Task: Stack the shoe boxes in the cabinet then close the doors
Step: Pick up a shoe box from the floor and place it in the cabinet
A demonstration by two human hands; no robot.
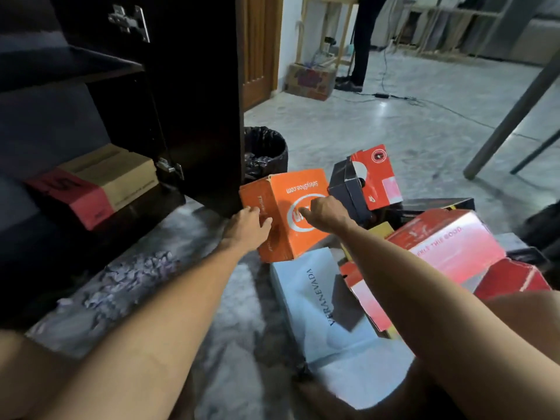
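Observation:
An orange shoe box (pixel 298 189) lies tilted on the pile of boxes on the floor. My left hand (pixel 247 225) holds its left side, fingers curled against the edge. My right hand (pixel 324 212) rests on the box's top face over the white logo, fingers bent. The dark cabinet (pixel 91 68) stands open at the left; a tan and red box (pixel 100 183) sits on its bottom shelf. Its open door (pixel 197 101) stands just behind the orange box. A light blue box (pixel 318 298), red boxes (pixel 448 244) and a black and red box (pixel 363 177) lie around.
A black bin (pixel 266 150) with a bag stands behind the cabinet door. A person's legs (pixel 363 40) stand at the back beside a cardboard box (pixel 309 80) and a cable on the floor. Chair legs (pixel 512 116) slant at the right.

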